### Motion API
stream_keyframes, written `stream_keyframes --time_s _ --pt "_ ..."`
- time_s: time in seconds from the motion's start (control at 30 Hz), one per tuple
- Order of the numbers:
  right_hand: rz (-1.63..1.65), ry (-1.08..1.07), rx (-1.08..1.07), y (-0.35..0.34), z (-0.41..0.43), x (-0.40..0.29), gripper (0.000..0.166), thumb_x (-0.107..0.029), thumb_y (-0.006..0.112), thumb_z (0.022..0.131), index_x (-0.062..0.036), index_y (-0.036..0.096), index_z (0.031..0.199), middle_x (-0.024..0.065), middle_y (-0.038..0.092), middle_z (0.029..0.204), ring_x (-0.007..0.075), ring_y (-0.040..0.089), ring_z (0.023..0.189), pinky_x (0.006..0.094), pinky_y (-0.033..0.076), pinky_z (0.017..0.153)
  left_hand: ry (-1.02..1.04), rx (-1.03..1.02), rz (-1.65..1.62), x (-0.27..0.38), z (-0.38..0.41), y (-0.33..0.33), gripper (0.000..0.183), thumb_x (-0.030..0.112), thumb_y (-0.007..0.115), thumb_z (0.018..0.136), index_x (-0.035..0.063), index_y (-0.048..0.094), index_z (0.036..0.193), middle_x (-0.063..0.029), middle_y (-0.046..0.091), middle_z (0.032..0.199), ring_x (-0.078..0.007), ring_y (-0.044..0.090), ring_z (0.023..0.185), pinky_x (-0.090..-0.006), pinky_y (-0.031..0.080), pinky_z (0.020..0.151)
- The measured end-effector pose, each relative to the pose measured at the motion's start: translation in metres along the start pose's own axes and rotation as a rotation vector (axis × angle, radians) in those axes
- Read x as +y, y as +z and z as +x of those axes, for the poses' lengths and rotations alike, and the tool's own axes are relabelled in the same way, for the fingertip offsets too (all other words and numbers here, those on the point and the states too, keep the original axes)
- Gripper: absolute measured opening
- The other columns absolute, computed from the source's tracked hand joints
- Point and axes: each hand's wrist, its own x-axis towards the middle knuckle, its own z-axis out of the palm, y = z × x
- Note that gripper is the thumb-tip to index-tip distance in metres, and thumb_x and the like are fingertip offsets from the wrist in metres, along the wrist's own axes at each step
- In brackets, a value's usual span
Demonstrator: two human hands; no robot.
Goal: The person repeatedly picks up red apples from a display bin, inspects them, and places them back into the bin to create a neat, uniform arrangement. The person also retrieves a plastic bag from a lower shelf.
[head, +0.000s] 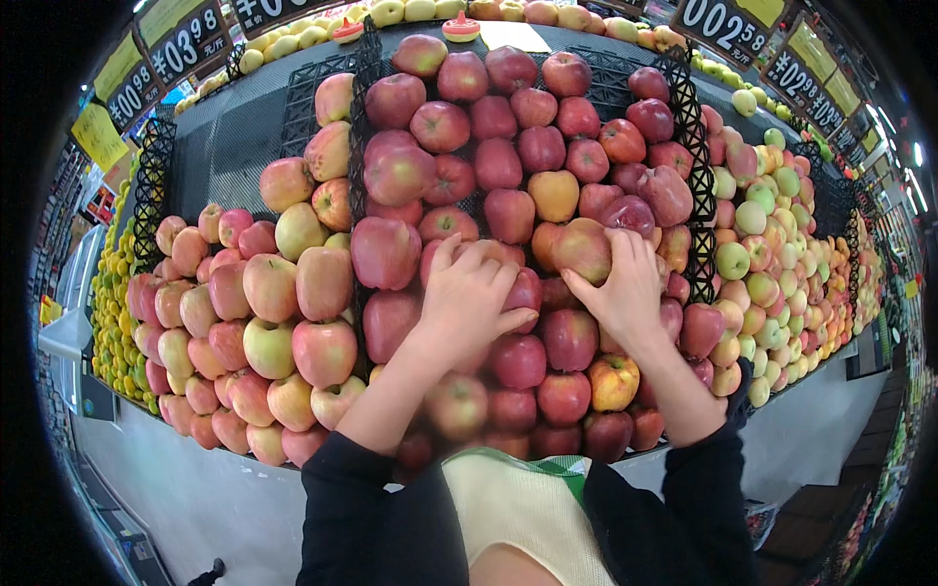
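Note:
My right hand (pixel 623 289) grips a dull red-and-green apple (pixel 582 251), its thumb on the near left side and its fingers over the right side. To the left, my left hand (pixel 469 293) curls over the red apples at the middle of the heap. A dark red apple (pixel 525 291) sits between its thumb and fingers, partly hidden by the hand. Around both hands lie stacked red apples (pixel 570 339). A yellow-orange apple (pixel 553 196) rests just beyond them, and a yellow-red one (pixel 614 382) lies nearer my body.
Black plastic lattice dividers (pixel 357 161) (pixel 687 139) flank the red heap. Paler pink apples (pixel 271 287) fill the left section; small green-and-pink fruit (pixel 762 286) fills the right. Price signs (pixel 189 47) stand along the back. Grey floor (pixel 220 505) shows below the display.

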Motion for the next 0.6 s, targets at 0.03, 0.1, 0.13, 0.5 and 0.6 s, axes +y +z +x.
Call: stream_keyframes --time_s 0.03,0.1,0.13,0.5,0.6 --pt "0.072 0.067 0.097 0.009 -0.009 -0.004 0.071 -0.034 0.089 0.079 0.0019 0.058 0.132 0.0223 0.063 0.118 0.0417 0.058 0.114 0.0529 0.054 0.094 0.0 0.002 0.003 0.0 0.0 0.001 0.057 0.052 0.08 0.081 0.0096 0.075 0.119 -0.0075 0.074 0.116 -0.0253 0.059 0.127 -0.0545 0.036 0.117" --pt "0.122 0.185 0.056 0.028 -0.035 -0.013 0.08 -0.037 0.088 0.083 0.0062 0.052 0.141 0.0267 0.063 0.12 0.0444 0.064 0.11 0.0507 0.053 0.096 0.003 0.004 0.019 0.0 0.0 0.002 0.057 0.052 0.08 0.081 0.0096 0.075 0.12 -0.0076 0.074 0.115 -0.0254 0.059 0.127 -0.0544 0.036 0.117" --pt "0.083 0.197 -0.016 0.025 -0.039 -0.021 0.081 -0.038 0.087 0.084 0.0062 0.051 0.141 0.0272 0.063 0.119 0.0446 0.064 0.109 0.051 0.054 0.094 -0.004 0.002 0.019 -0.001 0.0 0.002 0.057 0.052 0.079 0.082 0.0096 0.075 0.12 -0.0077 0.074 0.115 -0.0256 0.059 0.127 -0.0544 0.036 0.117" --pt "-0.208 0.048 0.03 0.022 -0.056 -0.028 0.069 -0.047 0.082 0.086 0.0008 0.057 0.13 0.0174 0.067 0.105 0.0357 0.067 0.1 0.0625 0.042 0.106 -0.043 -0.072 0.016 0.022 0.007 -0.015 0.058 0.04 0.076 0.09 0.0059 0.065 0.136 -0.0155 0.067 0.132 -0.0338 0.057 0.133 -0.0595 0.035 0.118" --pt "-0.216 0.046 0.051 0.019 -0.058 -0.027 0.063 -0.042 0.081 0.087 0.0007 0.058 0.128 0.0177 0.069 0.111 0.034 0.069 0.105 0.0637 0.039 0.108 -0.047 -0.019 -0.159 0.046 0.037 -0.005 0.06 0.034 0.073 0.094 0.0037 0.058 0.144 -0.0196 0.061 0.14 -0.0384 0.056 0.135 -0.0589 0.037 0.119"
